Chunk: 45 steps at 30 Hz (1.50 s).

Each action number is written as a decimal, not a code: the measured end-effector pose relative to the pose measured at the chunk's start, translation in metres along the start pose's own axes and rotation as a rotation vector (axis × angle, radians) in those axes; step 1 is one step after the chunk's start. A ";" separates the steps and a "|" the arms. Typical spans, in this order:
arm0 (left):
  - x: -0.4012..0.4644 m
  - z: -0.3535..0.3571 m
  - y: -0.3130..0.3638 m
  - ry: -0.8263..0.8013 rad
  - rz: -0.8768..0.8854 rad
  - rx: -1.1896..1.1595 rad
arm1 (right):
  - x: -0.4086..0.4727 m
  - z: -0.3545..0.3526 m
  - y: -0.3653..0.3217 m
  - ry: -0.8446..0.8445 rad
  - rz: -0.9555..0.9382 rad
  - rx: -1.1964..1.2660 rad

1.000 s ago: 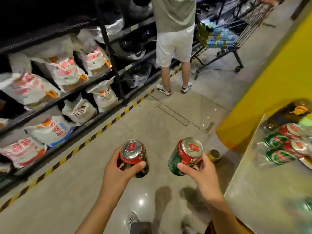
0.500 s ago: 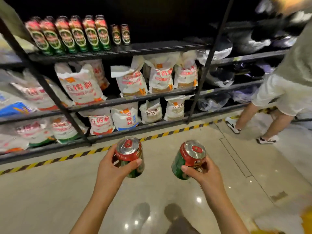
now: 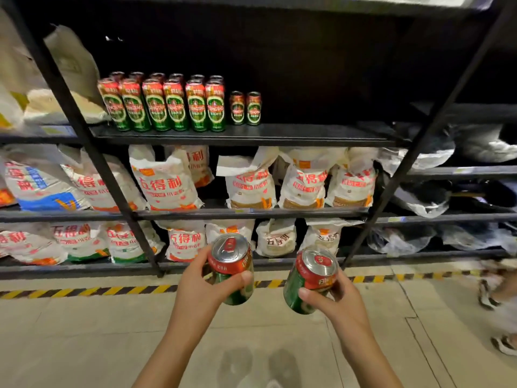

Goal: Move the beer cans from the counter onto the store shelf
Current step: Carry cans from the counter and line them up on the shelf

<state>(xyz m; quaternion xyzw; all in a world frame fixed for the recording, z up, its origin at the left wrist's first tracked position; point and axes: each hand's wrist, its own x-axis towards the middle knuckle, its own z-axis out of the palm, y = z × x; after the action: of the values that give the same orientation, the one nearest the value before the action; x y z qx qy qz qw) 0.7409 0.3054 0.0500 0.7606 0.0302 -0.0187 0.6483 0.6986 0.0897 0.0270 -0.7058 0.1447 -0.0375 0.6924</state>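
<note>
Shelf [image 3: 240, 135] nearer; each hand [image 3: 201, 287] grips a can [image 3: 232, 264].

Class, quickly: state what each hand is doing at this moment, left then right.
Left hand: grips a short red-and-green aluminium beer can.
Right hand: grips a second, tilted red-and-green beer can.

Both hands [image 3: 201, 287] [image 3: 340, 301] outstretched, fingers curled

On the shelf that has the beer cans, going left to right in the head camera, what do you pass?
Pale sacks → slanted black upright → row of tall cans → two short cans → bare shelf board.
</note>
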 end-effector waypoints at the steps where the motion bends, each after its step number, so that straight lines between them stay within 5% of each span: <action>1: 0.014 0.007 0.005 0.012 0.009 -0.008 | 0.018 -0.003 -0.004 -0.007 -0.005 -0.010; 15: 0.183 0.013 0.018 0.195 -0.041 0.000 | 0.219 0.027 -0.043 -0.133 0.014 -0.075; 34: 0.448 0.007 0.059 -0.001 0.042 0.005 | 0.440 0.115 -0.090 -0.050 -0.032 -0.083; 45: 0.519 0.042 0.062 0.093 -0.007 -0.029 | 0.536 0.124 -0.109 -0.113 -0.089 -0.092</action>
<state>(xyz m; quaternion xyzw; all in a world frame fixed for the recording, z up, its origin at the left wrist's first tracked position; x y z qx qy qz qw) 1.2633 0.2659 0.0692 0.7510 0.0633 0.0145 0.6571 1.2581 0.0719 0.0505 -0.7436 0.0756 -0.0215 0.6640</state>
